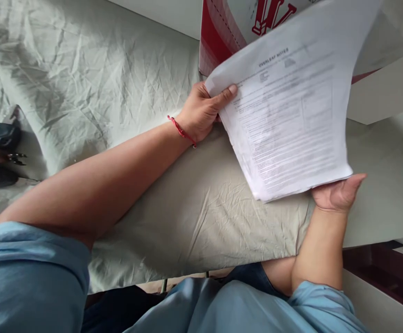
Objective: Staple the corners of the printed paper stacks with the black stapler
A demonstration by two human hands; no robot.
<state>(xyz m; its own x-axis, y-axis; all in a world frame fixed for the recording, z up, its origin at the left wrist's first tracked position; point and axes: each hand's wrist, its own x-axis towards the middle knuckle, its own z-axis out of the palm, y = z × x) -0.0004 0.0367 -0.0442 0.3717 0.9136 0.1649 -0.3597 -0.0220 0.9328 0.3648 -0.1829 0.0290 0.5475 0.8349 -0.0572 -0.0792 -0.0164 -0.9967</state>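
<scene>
Gripping the near left corner of a sheaf of printed papers (288, 125), the left hand (201, 113) has its thumb laid over the top page and its fingers hidden underneath, a red thread bracelet (182, 132) at the wrist. The right hand (338, 193) props the opposite lower corner from below, palm up and thumb raised at the edge, supporting rather than clamping. The sheaf hangs between the two hands, lifted clear of the wrinkled pale sheet (83, 83) and bowed upward toward its far side, where it overlaps a red and white carton (222, 32) just beyond the left hand. Judged from this hold, the loose pages could fan apart or slide off the right palm, since only the left thumb really pins them; the curl could also crease the lower sheets. Well off to the left of the left forearm lie some dark objects (0, 148), too unclear to name.
</scene>
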